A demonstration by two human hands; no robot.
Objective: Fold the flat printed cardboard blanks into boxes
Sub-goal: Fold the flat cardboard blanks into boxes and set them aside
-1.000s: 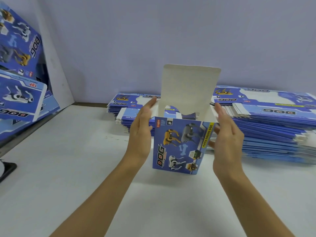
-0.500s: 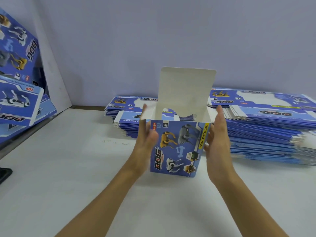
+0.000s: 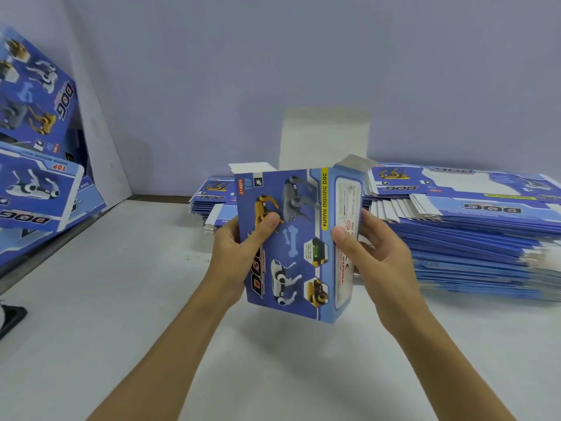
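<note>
A blue printed box (image 3: 299, 235) with robot dogs and the word DOG on its front hangs upright above the white table, turned so its right side panel shows. Its white lid flap (image 3: 324, 136) stands straight up behind, and small side flaps stick out at the top. My left hand (image 3: 239, 250) grips the box's left edge, thumb on the front panel. My right hand (image 3: 373, 253) holds the right side panel, thumb on the warning label and fingers behind. Stacks of flat blue blanks (image 3: 467, 226) lie behind and to the right.
Folded boxes (image 3: 36, 165) of the same print are piled at the far left against a leaning white board (image 3: 100, 126). A dark object (image 3: 10, 319) pokes in at the left edge. The white table (image 3: 127, 314) spreads under my arms, with a plain wall behind.
The box has been lifted off the table and turned so its right side faces me. Both hands moved from flat against its sides to gripping it.
</note>
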